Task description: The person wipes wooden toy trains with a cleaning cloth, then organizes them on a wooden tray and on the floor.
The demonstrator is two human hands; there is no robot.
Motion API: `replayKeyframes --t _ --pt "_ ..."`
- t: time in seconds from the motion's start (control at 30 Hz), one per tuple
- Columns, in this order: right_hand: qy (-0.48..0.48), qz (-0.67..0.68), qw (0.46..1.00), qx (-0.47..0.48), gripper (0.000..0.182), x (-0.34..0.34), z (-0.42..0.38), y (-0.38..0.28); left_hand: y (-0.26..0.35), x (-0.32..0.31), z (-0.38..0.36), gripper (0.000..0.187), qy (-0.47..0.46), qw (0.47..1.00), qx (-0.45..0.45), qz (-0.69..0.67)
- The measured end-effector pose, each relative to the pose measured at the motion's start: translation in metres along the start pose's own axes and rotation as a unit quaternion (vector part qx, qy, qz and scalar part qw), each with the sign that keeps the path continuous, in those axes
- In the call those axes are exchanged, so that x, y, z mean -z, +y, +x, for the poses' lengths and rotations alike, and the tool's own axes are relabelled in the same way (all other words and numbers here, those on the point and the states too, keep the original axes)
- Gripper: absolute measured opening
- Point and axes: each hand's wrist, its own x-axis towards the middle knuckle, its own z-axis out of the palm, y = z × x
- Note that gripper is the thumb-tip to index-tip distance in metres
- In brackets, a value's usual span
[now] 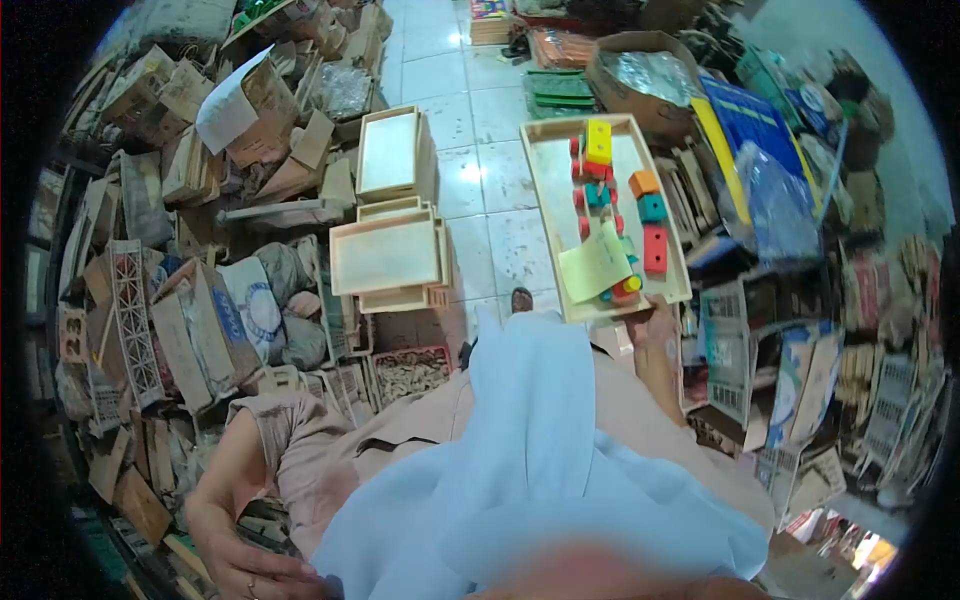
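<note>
My right hand (655, 325) grips the near right corner of a shallow wooden tray (540, 200), which is held out in front of me. In the tray lie a toy train with red wheels, a yellow block (598, 142), an orange block (644, 183) above a teal block (652, 208), and a red block (655, 248). A yellow paper (596, 264) covers some of the toys near the tray's front. Low at my left side hangs my left hand (255, 570), fingers loosely stretched beside my clothing, with nothing visible in it.
Stacked wooden trays (388, 255) stand to the left of a tiled aisle (478, 180). Crowded cardboard boxes (255, 110) and wood pieces fill the left side. On the right are a large carton (640, 85), a blue-and-yellow panel (755, 140) and plastic crates (725, 350).
</note>
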Motion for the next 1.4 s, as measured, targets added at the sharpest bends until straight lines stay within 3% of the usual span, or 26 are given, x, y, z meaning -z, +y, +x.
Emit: replayKeyframes --t 0.13,0.17,0.37,0.47,0.5,0.57,0.63,0.7,0.77,0.83,0.9,0.97,1.03,1.1,1.17,1.2,1.27,1.3,1.37,1.4 --pt "-0.034 0.028 0.995 -0.092 0.029 -0.060 0.138 0.008 -0.090 0.056 -0.003 0.016 -0.004 0.998 0.038 -0.044" --pt "-0.022 0.017 0.997 -0.065 0.039 -0.079 0.175 0.017 -0.118 0.069 -0.011 0.016 -0.018 0.998 0.039 -0.048" --pt "-0.096 0.041 0.989 -0.106 0.040 -0.223 0.338 0.056 -0.278 0.129 -0.075 0.017 0.060 0.998 0.029 -0.020" --pt "-0.035 0.010 0.992 -0.117 0.038 -0.293 0.407 0.072 -0.365 0.178 -0.115 0.017 0.114 0.993 0.010 0.007" --pt "-0.002 -0.009 0.997 -0.080 0.038 -0.316 0.426 0.077 -0.390 0.193 -0.129 0.017 0.125 0.992 0.008 0.006" --pt "-0.050 0.009 0.994 -0.095 0.038 -0.361 0.452 0.078 -0.431 0.223 -0.153 0.016 0.142 0.986 -0.022 0.082" --pt "-0.035 -0.012 0.997 -0.073 0.041 -0.397 0.488 0.081 -0.499 0.269 -0.168 0.017 0.116 0.992 -0.034 0.043" --pt "-0.036 0.009 0.992 -0.118 0.051 -0.398 0.551 0.089 -0.574 0.303 -0.183 0.013 0.106 0.985 -0.095 -0.094" --pt "-0.014 0.007 0.996 -0.091 0.049 -0.444 0.573 0.101 -0.637 0.318 -0.224 0.018 0.053 0.977 -0.148 -0.146" --pt "0.000 -0.008 0.999 -0.051 0.046 -0.478 0.623 0.109 -0.735 0.330 -0.238 0.015 0.281 0.927 -0.137 -0.206" --pt "-0.001 0.003 1.000 -0.027 0.041 -0.515 0.678 0.116 -0.847 0.356 -0.270 0.023 0.231 0.920 -0.114 -0.295" --pt "-0.021 0.003 1.000 -0.005 0.037 -0.555 0.733 0.121 -0.940 0.323 -0.286 0.023 0.477 0.792 -0.026 -0.380" --pt "-0.017 -0.007 1.000 0.006 0.034 -0.570 0.803 0.123 -1.028 0.326 -0.299 0.037 0.431 0.782 0.129 -0.431" --pt "0.033 0.003 0.999 -0.020 0.048 -0.611 0.871 0.131 -1.110 0.314 -0.301 0.052 0.386 0.752 0.226 -0.483" --pt "0.004 0.033 0.998 -0.049 0.041 -0.679 0.918 0.130 -1.175 0.290 -0.314 0.054 0.281 0.734 0.355 -0.506" --pt "0.017 0.033 0.999 -0.029 0.042 -0.696 0.954 0.132 -1.203 0.287 -0.325 0.054 0.283 0.726 0.361 -0.512" --pt "0.033 0.043 0.998 -0.019 0.042 -0.737 1.005 0.130 -1.247 0.279 -0.344 0.051 0.190 0.628 0.556 -0.510" --pt "0.041 0.055 0.997 -0.030 0.043 -0.769 1.023 0.128 -1.268 0.282 -0.359 0.051 0.190 0.619 0.561 -0.516" --pt "0.029 0.043 0.999 -0.011 0.048 -0.815 1.074 0.132 -1.315 0.298 -0.409 0.044 0.160 0.647 0.717 -0.202" --pt "0.027 0.047 0.998 0.010 0.048 -0.835 1.098 0.135 -1.341 0.305 -0.438 0.042 0.179 0.627 0.730 -0.202"
